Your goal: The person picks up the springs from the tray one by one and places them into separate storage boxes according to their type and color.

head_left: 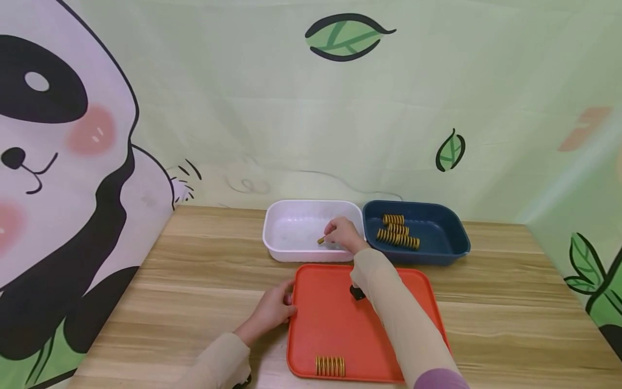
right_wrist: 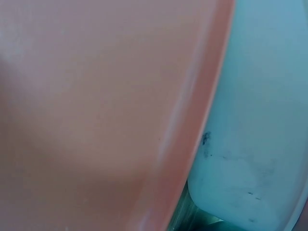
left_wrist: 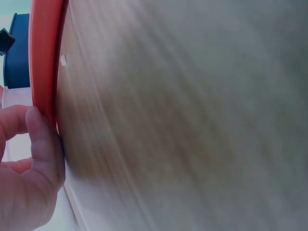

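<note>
Over the white bin (head_left: 291, 249), my right hand (head_left: 342, 233) pinches a small brass-coloured piece (head_left: 321, 240); its exact kind is too small to tell. My left hand (head_left: 272, 307) grips the left rim of a red tray (head_left: 335, 313), thumb and fingers at its edge, as the left wrist view also shows with the hand (left_wrist: 29, 163) against the tray side (left_wrist: 44, 57). One gold coil spring (head_left: 330, 366) lies near the tray's front edge. The right wrist view shows the tray surface (right_wrist: 96, 96) and the bin's outer wall (right_wrist: 250, 120), but no fingers.
A dark blue bin (head_left: 439, 237) adjoins the white one on the right and holds several gold springs (head_left: 398, 229). Both bins stand behind the tray on a wooden table (head_left: 209, 259). A printed cloth (head_left: 233, 97) hangs behind the table.
</note>
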Tool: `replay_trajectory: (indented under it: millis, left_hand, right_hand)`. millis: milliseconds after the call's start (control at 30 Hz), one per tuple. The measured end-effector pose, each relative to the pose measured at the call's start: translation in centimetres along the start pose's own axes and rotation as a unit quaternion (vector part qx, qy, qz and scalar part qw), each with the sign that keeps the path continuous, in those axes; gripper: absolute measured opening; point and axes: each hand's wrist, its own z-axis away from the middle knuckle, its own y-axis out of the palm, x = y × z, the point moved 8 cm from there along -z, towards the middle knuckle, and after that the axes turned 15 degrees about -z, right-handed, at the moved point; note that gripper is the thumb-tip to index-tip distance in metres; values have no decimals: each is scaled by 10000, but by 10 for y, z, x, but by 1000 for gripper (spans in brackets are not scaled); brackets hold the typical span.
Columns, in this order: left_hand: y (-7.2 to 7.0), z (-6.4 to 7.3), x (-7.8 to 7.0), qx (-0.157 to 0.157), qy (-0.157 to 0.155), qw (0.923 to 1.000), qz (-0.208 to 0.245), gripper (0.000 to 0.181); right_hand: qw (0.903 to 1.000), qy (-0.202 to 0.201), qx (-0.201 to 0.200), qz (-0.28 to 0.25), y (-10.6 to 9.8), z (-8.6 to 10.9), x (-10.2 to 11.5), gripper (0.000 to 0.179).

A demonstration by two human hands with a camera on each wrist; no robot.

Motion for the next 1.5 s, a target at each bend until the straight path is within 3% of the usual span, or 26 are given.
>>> replay_trajectory:
  millis: [500,867,1167,1500]
  left_hand:
    - [1,-1,0,6,25,10000,47,62]
    - [2,-1,-1,5,24,10000,76,62]
    - [2,0,-1,-7,13,10000,42,62]
    - [0,0,0,3,-40,10000,24,62]
  right_hand:
    - [9996,138,74,230,1,-2,-3,8]
    - [9958,-338,-35,852,0,-3,3,5]
    - [9964,-362,-32,770,0,-3,2,5]
    - [9988,-436,-221,61,-3,0,6,12]
